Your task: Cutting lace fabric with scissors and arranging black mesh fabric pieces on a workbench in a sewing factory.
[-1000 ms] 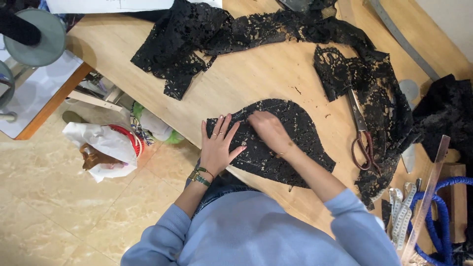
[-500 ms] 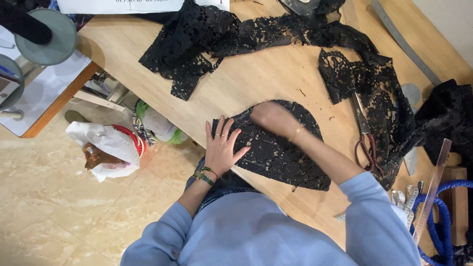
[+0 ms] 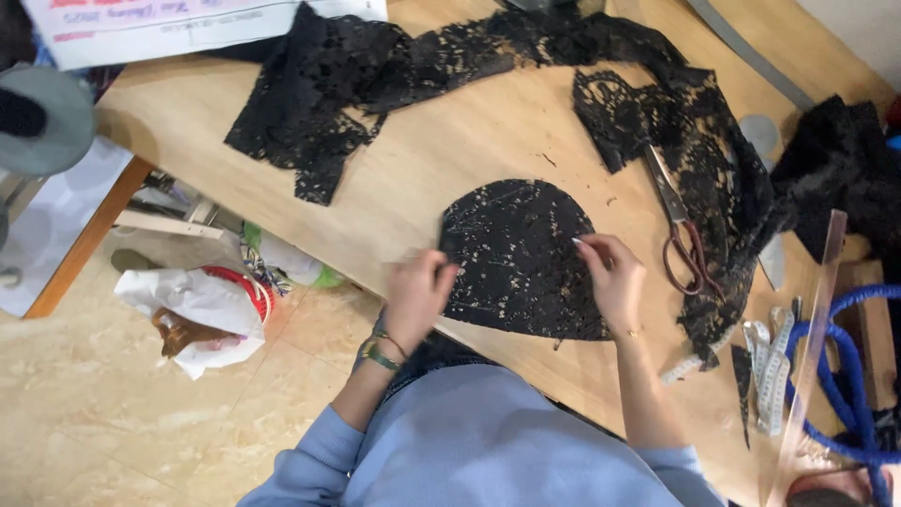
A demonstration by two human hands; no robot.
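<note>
A rounded piece of black lace lies on the wooden table near its front edge. My left hand is at the piece's left edge, fingers curled onto the lace. At the right edge my right hand grips the piece, one fingertip pointing across the fabric. Both sleeves are light blue. A bracelet sits on my left wrist.
Long black lace fabric sprawls across the back of the table and down the right side. Scissors lie on it right of my right hand. Measuring tape, a clear ruler and blue cord are at the right. A white bag sits on the floor.
My hands lay together on the left part of the lace piece; now they are apart, one at each side edge. The view has shifted closer over the table.
</note>
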